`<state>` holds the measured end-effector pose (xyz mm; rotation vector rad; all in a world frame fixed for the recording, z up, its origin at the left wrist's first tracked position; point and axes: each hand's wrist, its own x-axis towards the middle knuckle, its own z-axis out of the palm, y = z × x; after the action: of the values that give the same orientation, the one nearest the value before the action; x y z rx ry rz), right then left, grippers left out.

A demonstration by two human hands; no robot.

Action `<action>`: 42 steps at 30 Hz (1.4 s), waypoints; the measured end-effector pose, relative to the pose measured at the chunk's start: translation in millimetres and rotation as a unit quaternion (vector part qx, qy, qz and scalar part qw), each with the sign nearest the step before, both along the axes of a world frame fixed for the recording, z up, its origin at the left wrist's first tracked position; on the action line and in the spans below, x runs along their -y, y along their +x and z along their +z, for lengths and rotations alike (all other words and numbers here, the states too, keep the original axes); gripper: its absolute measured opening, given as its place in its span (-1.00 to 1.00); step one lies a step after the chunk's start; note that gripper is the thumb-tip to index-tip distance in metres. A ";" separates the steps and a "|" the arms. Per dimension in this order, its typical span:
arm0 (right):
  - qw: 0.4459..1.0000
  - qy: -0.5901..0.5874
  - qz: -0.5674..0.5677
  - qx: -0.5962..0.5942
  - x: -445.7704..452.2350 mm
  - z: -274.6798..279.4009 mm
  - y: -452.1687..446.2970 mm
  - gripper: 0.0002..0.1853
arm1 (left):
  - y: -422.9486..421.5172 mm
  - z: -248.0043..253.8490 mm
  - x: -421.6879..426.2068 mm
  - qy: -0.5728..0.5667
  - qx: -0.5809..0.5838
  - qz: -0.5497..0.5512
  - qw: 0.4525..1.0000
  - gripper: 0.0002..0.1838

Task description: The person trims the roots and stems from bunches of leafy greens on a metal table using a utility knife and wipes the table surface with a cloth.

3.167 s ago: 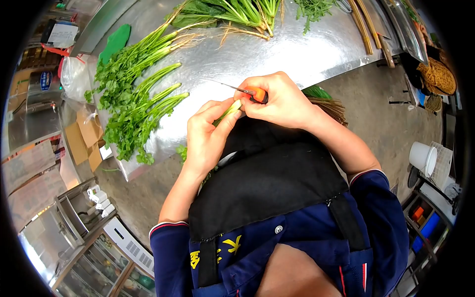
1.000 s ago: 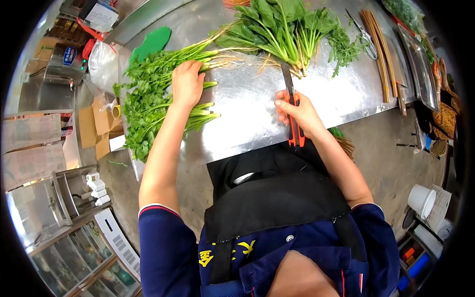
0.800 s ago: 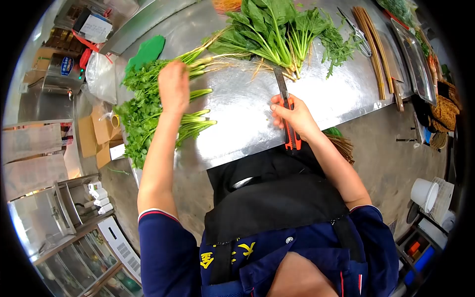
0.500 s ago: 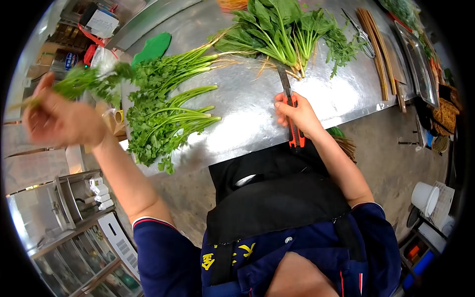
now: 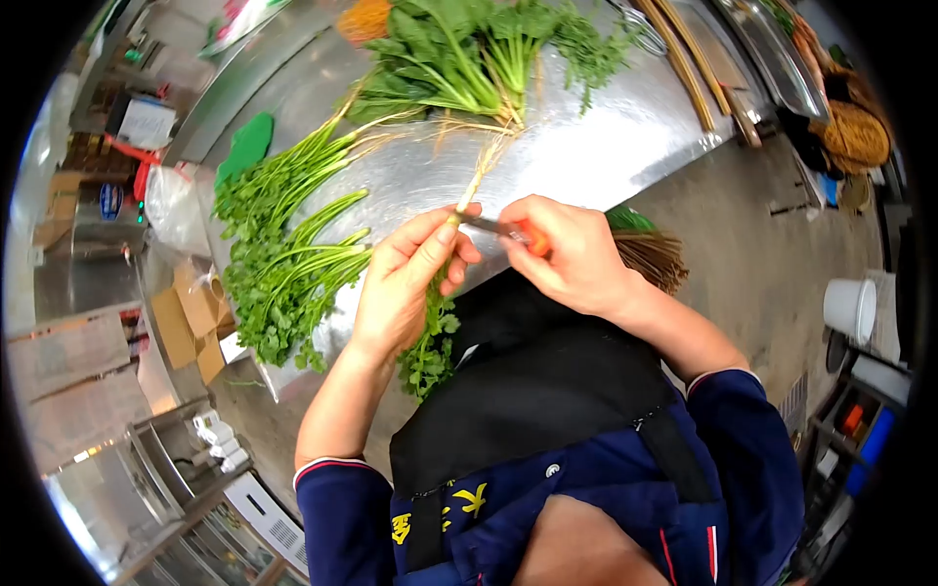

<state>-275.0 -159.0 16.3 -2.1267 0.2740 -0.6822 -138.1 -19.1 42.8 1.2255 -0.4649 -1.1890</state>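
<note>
My left hand (image 5: pixel 415 259) is closed round a leafy green stalk (image 5: pixel 427 347), its leaves hanging below and its pale root end (image 5: pixel 476 178) pointing up. In my right hand (image 5: pixel 567 252) is an orange and black utility knife (image 5: pixel 531 237), and its blade meets the stalk just below the roots. Left of my hands, bunches of leafy herbs (image 5: pixel 278 283) lie on the metal table (image 5: pixel 410 166), the upper ones with roots. Broad-leaved greens (image 5: pixel 440 59) with roots lie beyond my hands.
At the table's right are brown sticks (image 5: pixel 684 63), a wooden handle (image 5: pixel 743 119) and a metal tray (image 5: pixel 777 59). A green piece (image 5: pixel 246 146) lies at the left. Cardboard (image 5: pixel 191 317) stands beside the table, and a white bucket (image 5: pixel 850 306) is at the far right.
My left hand has come from the far left to the front of my body with the stalk. My right hand has turned the knife, bringing its blade to the stalk. The view has shifted.
</note>
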 end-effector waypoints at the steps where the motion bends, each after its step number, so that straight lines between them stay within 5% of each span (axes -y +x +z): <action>1: 1.000 -0.025 0.002 -0.011 0.7 0.8 -2.5 -0.82 | -6.0 -1.5 3.7 -0.009 -0.002 0.001 1.000 -0.69; 18: 0.991 -0.118 -0.039 -0.056 21.8 2.2 -33.1 -0.78 | -28.9 -18.1 35.2 -0.017 -0.011 -0.053 0.998 -0.75; 24: 0.975 -0.131 -0.153 -0.090 28.9 -17.5 -42.8 -0.86 | -30.8 -17.0 38.3 0.008 -0.003 -0.104 0.995 -0.76; 28: 0.956 -0.003 -0.218 -0.195 67.5 -30.9 -52.5 -0.84 | -27.6 -2.5 27.4 -0.019 0.064 -0.100 0.993 -0.71; 33: 0.985 0.145 -0.067 -0.061 35.8 -3.0 -32.2 -0.83 | -24.7 4.1 20.2 -0.027 0.094 -0.027 0.995 -0.69; 36: 0.953 0.297 -0.021 -0.048 19.5 9.7 -18.3 -0.80 | -25.4 6.0 9.4 -0.029 0.112 0.014 0.993 -0.74; 42: 0.932 0.350 0.091 -0.018 3.9 21.9 -2.8 -0.79 | -21.8 5.1 0.3 -0.042 0.191 0.047 0.980 -0.84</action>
<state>-277.8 -162.9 38.2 -1.4549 0.2822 -0.3574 -160.0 -19.4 47.8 1.3916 -0.7253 -0.8443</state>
